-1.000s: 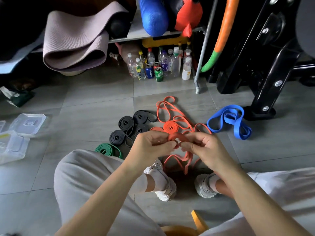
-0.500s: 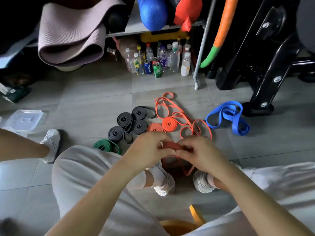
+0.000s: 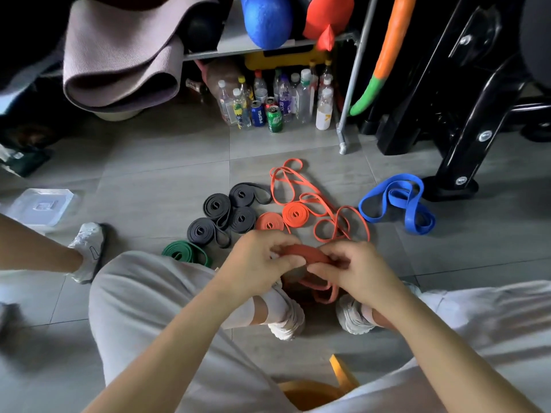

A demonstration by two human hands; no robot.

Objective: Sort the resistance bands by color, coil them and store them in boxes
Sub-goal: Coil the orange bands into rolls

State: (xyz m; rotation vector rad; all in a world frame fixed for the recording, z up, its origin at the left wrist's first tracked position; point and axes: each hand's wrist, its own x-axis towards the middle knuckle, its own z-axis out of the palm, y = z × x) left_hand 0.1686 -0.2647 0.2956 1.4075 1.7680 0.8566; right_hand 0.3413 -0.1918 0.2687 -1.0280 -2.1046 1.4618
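Pinching an orange band (image 3: 301, 253) between the left grip (image 3: 256, 260) and the right grip (image 3: 354, 272), both closed on it with curled fingers and thumbs, just above the white shoes (image 3: 286, 320). Holding the gripped section as a short flattened length running from one grip to the other. Trailing the slack down in a loop between the two shoes toward the floor (image 3: 149, 180).

Lying flat on the tiles just beyond the grips: two orange coils (image 3: 296, 214), side by side. Spreading behind and to the right of these: loose orange bands (image 3: 286, 186) in overlapping uncoiled loops. Sitting to the left of the orange coils: four black coils (image 3: 216, 205), clustered close together, the rearmost with its tail end loose. Showing near the left knee: a green band (image 3: 185, 253), partly hidden by the trouser leg. Resting well apart at the right, near the foot of a black machine frame (image 3: 459, 162): a blue band (image 3: 396, 204), uncoiled and folded over itself.

Placed at the far left of the floor: a clear plastic container (image 3: 41, 205), box or lid not determinable. Standing near it: another person's leg and white shoe (image 3: 88, 248). Grouped under the shelf at the back: bottles and cans (image 3: 274, 105). Draped above left: a folded mat (image 3: 119, 61).
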